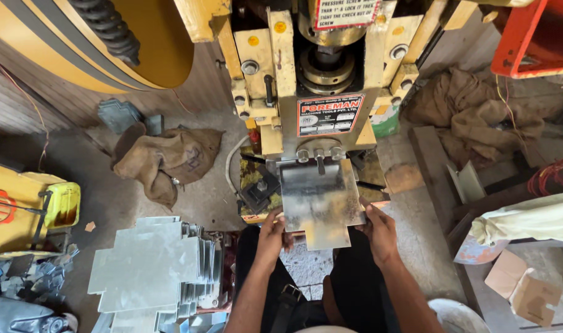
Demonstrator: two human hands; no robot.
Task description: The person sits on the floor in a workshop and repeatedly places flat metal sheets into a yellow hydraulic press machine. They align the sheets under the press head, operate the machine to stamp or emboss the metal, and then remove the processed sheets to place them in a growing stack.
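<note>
Overhead, the yellow press machine (pixel 318 80) filled the top middle of the view, with a large yellow flywheel (pixel 109 43) curving off to the upper left. Below it spread the grey concrete floor (pixel 201 197), dusty and crowded: open room lay mainly in the strip between the press base and the stack of cut metal sheets (pixel 155 265) at the lower left. A crumpled burlap sack (pixel 167 157) lay on that floor left of the press, and more sacking (pixel 472 114) was heaped to the right, beside a wooden bench edge. A yellow can (pixel 62 205) stood at the far left.

Under the ram, a cross-shaped metal sheet (pixel 318 200) rested flat on the press bed, its far edge up against the pins, its near tab jutting toward the person. The left hand (pixel 272 237) gripped the sheet's near left edge, fingers curled over it. The right hand (pixel 377 231) clasped the near right edge likewise, thumb on top.
</note>
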